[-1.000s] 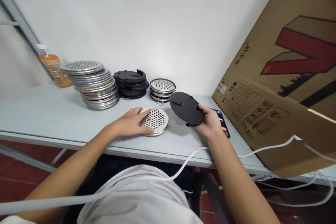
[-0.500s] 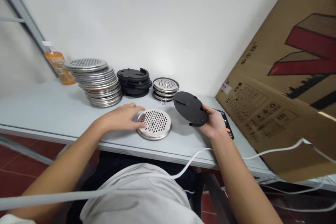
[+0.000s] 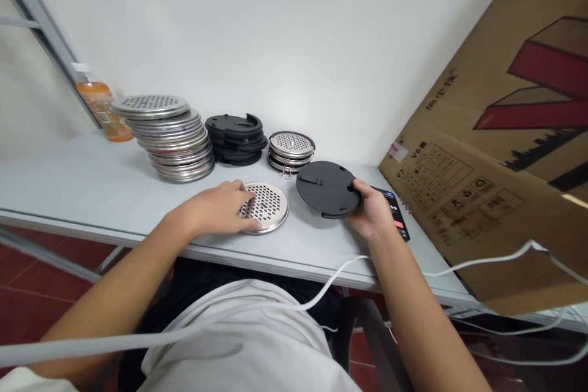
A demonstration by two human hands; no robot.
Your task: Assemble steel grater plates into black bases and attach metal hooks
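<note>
My left hand (image 3: 219,209) lies flat on the left part of a perforated steel disc (image 3: 267,207) that rests on the pale table (image 3: 68,187). My right hand (image 3: 373,211) grips the right edge of a black round plate (image 3: 326,188), held low and nearly level just above the table, to the right of the steel disc. Behind them, along the wall, stand a tall leaning stack of steel discs (image 3: 169,138), a stack of black plates (image 3: 236,138) and a short stack of smaller perforated steel discs (image 3: 291,150).
A phone (image 3: 396,213) with a lit screen lies under my right hand. A large cardboard box (image 3: 500,147) leans over the table's right end. An orange drink bottle (image 3: 101,105) stands at the back left. A white cable (image 3: 294,303) crosses my lap.
My right hand lowered the black plate from a tilted hold to nearly level near the table. My left hand lifted partly off the steel disc, then settled on it again.
</note>
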